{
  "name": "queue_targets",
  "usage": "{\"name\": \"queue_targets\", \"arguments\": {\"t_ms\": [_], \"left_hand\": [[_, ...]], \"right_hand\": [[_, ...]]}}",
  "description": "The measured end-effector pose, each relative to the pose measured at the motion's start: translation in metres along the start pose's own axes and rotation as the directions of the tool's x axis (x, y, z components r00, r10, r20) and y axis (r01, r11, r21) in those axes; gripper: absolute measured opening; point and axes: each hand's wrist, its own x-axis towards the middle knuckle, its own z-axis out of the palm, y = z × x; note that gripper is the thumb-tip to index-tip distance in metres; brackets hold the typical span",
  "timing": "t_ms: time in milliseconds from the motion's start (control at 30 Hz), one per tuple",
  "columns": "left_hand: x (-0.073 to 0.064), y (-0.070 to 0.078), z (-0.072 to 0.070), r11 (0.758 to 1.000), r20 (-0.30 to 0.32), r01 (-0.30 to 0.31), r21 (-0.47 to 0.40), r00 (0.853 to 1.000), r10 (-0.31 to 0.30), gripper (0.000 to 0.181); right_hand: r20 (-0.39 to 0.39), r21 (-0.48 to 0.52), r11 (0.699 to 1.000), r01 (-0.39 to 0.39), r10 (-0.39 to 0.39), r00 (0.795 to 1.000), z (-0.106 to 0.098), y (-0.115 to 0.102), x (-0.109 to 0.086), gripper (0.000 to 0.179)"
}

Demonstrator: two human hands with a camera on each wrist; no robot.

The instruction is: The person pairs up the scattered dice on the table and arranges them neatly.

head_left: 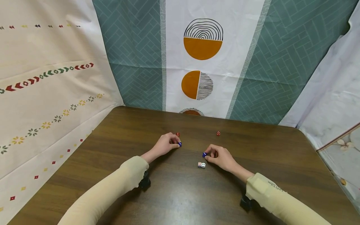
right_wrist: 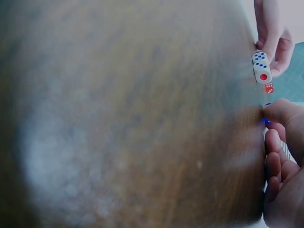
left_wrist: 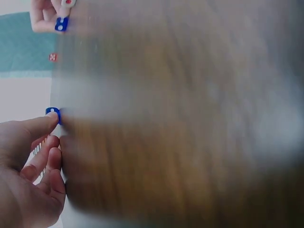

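My left hand [head_left: 165, 143] pinches a blue die [head_left: 180, 144] between thumb and fingertips, low over the brown table. In the left wrist view, the thumb lies across this blue die [left_wrist: 53, 114]. Further right, my right hand [head_left: 220, 157] pinches another blue die [head_left: 204, 154]. The right wrist view has that blue die [right_wrist: 267, 114] mostly hidden behind the thumb. Two white dice [head_left: 201, 165] sit side by side just nearer than the right fingertips. Red [head_left: 177, 134] shows just beyond the left fingers, partly covered by them. A single red die [head_left: 218, 133] lies beyond the right hand.
The wooden table [head_left: 174, 193] ends at a patterned cloth [head_left: 202, 72] hanging along its back edge. Cream cloth [head_left: 50, 93] hangs on the left, and pale cloth [head_left: 334, 93] on the right. Dark wrist cameras [head_left: 145, 181] sit under both sleeves, close over the tabletop.
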Motion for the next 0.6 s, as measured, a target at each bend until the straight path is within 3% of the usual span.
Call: {"name": "queue_targets", "arguments": {"t_ms": [600], "left_hand": [[0.000,0.031,0.030,0.994,0.047,-0.113,0.015,0.993,0.112,0.009]], "right_hand": [[0.001,-0.006,1.000,-0.012,0.012,1.000,0.000,0.000,0.001,0.014]]}}
